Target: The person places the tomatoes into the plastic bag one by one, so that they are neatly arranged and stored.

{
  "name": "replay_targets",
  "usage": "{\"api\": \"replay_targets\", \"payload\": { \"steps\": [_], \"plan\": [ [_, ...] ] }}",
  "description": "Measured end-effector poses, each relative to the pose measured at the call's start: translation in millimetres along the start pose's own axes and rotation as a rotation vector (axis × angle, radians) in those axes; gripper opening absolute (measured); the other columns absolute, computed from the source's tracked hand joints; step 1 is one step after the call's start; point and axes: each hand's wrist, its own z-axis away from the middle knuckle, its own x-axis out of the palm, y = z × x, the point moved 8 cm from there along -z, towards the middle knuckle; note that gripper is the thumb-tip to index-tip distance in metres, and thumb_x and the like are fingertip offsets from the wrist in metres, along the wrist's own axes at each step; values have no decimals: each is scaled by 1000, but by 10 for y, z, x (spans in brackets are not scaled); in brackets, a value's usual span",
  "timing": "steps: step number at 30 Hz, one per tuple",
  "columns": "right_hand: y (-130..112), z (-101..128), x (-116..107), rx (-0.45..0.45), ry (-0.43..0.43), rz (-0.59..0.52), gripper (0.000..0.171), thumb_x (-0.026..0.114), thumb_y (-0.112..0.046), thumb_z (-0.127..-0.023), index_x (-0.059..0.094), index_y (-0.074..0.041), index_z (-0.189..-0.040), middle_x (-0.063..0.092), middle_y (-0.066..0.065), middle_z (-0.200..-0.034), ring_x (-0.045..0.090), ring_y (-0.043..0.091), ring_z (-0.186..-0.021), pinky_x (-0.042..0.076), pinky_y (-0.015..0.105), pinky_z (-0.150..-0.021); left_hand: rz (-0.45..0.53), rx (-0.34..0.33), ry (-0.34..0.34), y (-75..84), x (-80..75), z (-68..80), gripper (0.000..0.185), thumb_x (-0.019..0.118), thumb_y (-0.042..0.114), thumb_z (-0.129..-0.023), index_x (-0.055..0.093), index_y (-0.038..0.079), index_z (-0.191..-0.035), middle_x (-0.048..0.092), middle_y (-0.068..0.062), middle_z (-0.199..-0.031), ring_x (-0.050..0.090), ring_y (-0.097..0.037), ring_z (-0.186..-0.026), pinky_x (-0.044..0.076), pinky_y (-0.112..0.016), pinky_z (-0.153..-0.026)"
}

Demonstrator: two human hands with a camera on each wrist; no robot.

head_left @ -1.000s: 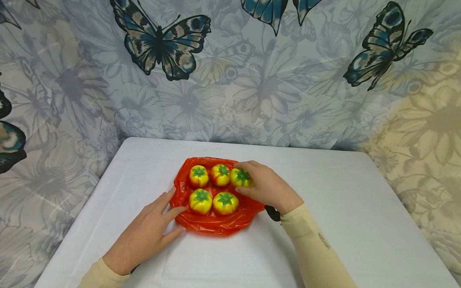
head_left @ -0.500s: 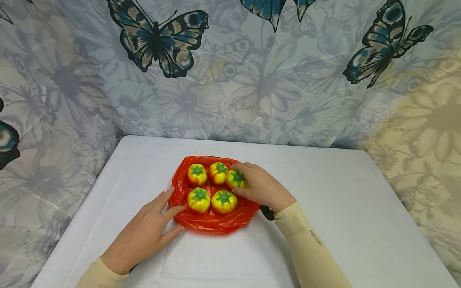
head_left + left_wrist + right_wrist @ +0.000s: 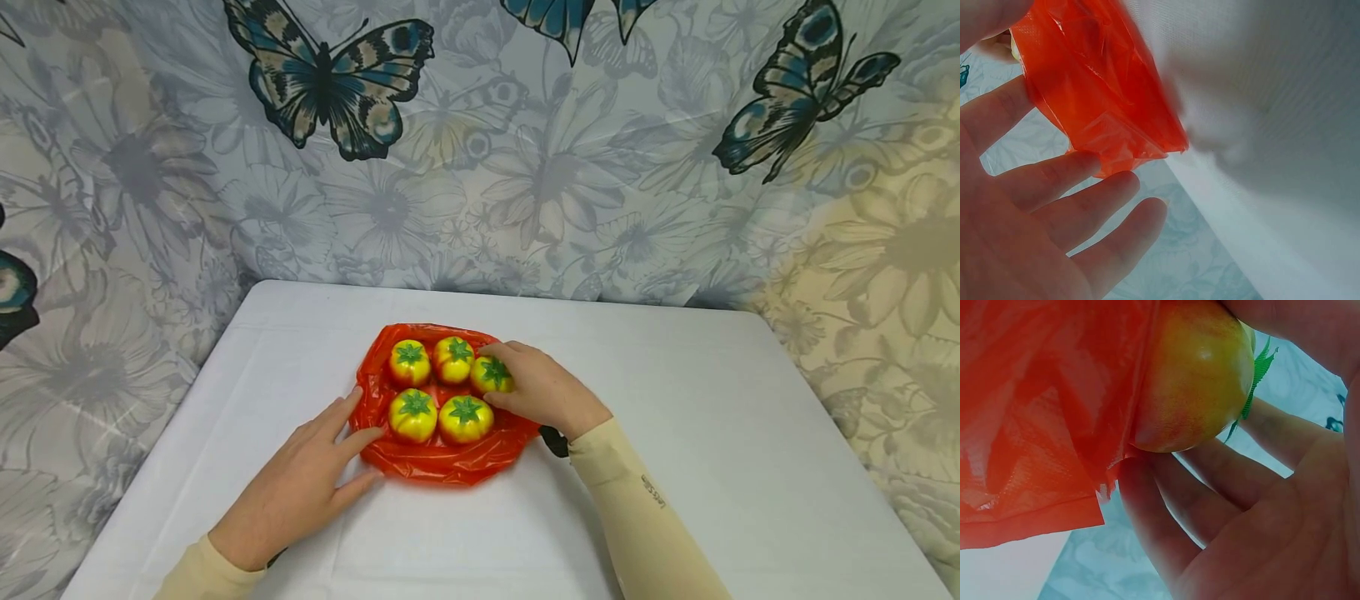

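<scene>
A red plastic bag point(image 3: 450, 467) lies spread on the white table, its edges forming a low rim. Several yellow-and-red tomatoes with green star-shaped tops sit on it, including a front left tomato point(image 3: 412, 417) and a front right tomato point(image 3: 467, 421). My right hand point(image 3: 543, 383) holds the back right tomato point(image 3: 1194, 381) between thumb and fingers, partly covering it in the head view. At the bag's left edge, my left hand point(image 3: 303, 475) has its fingers spread and relaxed; in the left wrist view the fingertips are right at the red plastic point(image 3: 1097, 94).
The white table point(image 3: 720, 467) stretches out on all sides of the bag. Its back edge meets a hanging cloth point(image 3: 555, 183) printed with flowers and butterflies. A dark wrist strap point(image 3: 553, 442) shows beneath the right wrist.
My right hand has shifted slightly left with the tomato, bringing it closer beside the back middle one. The left hand keeps its place at the bag; the head view has tilted slightly.
</scene>
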Motion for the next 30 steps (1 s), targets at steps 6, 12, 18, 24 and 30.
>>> {"api": "replay_targets", "payload": {
  "steps": [6, 12, 18, 24, 30],
  "plan": [
    [11, -24, 31, 5, -13, -12, 62, 82, -31, -97, 59, -18, -153, 65, 7, -149, 63, 26, -136, 54, 52, -117, 1, -14, -16, -5, 3, -2, 53, 84, 47, -93, 75, 21, -139, 42, -21, -171, 51, -48, -151, 52, -66, -113],
    [10, -46, 80, 17, -22, -14, 63, 81, -31, -97, 58, -19, -154, 63, 8, -153, 61, 28, -139, 53, 53, -118, 3, -18, -22, -12, 5, 6, 53, 85, 48, -93, 75, 21, -138, 42, -21, -171, 51, -48, -150, 52, -67, -113],
    [11, -41, 107, 27, -34, -5, 64, 81, -32, -98, 57, -18, -155, 61, 9, -155, 61, 29, -141, 51, 53, -120, 9, -14, -19, -11, 12, 12, 52, 84, 48, -93, 75, 22, -138, 41, -21, -172, 51, -48, -151, 52, -67, -113],
    [57, -11, 89, 55, -18, 0, 74, 81, -34, -97, 49, -17, -161, 59, 11, -158, 59, 30, -144, 50, 54, -121, 20, 7, -10, 6, 34, -7, 54, 84, 48, -94, 74, 23, -140, 42, -21, -171, 52, -48, -150, 52, -66, -113],
    [109, 113, 36, 50, 19, -33, 81, 81, -43, -97, 44, -17, -165, 56, 10, -159, 59, 29, -143, 52, 54, -119, 17, 32, 18, 20, -2, 12, 64, 85, 50, -93, 67, 23, -148, 41, -20, -171, 55, -46, -148, 54, -65, -111]
  ]
}}
